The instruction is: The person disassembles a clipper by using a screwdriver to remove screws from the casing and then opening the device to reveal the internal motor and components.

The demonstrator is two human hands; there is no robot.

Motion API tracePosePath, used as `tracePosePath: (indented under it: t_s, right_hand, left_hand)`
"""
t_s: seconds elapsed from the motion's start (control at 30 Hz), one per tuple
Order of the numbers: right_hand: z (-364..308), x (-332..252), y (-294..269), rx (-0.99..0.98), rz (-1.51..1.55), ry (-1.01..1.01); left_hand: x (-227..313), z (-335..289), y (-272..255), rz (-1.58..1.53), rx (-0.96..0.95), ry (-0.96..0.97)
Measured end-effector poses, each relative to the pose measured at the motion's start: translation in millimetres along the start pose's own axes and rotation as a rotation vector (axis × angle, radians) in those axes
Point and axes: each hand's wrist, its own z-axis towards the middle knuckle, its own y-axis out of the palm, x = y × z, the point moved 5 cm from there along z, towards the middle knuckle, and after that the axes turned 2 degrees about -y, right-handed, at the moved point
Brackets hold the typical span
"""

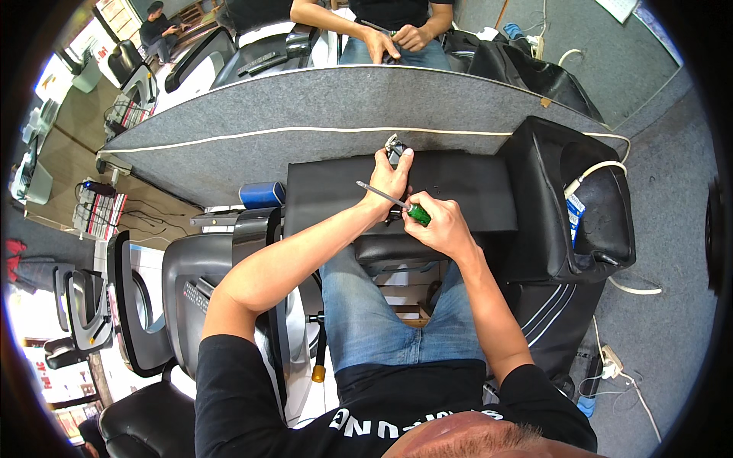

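My left hand (389,182) is closed round a small dark device that looks like a hair clipper (395,153), its silver metal end poking out past my thumb. Most of its body is hidden by my fingers. In my right hand (449,227) is a screwdriver (418,214), gripped by its green handle. The metal shaft slants up and left across my left wrist, its tip apart from the clipper. Both hands are over a black padded bench (466,179) in front of my knees, and small dark specks lie on its top.
A black shampoo basin (599,202) holding a blue-and-white packet stands at the right. Left are a blue cylinder (261,195) and a black salon chair (195,267) with a remote control on it. A white cable (305,134) runs along the grey wall below a mirror.
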Motion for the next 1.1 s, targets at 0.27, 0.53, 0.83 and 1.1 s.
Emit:
tracePosePath:
  t_s: [0.27,0.53,0.83,1.1]
  right_hand:
    - [-1,0,1,0.012,-0.087,-0.031]
    - [-14,14,10,0.089,0.212,0.275]
    - [-28,12,36,0.239,0.742,0.859]
    - [-27,11,33,0.202,0.930,0.975]
  left_hand:
    - [2,-1,-3,0.026,0.041,-0.003]
    - [17,-14,1,0.035,0.063,0.106]
    - [35,-26,-4,0.011,0.205,0.427]
    - [47,-34,2,0.126,0.090,0.649]
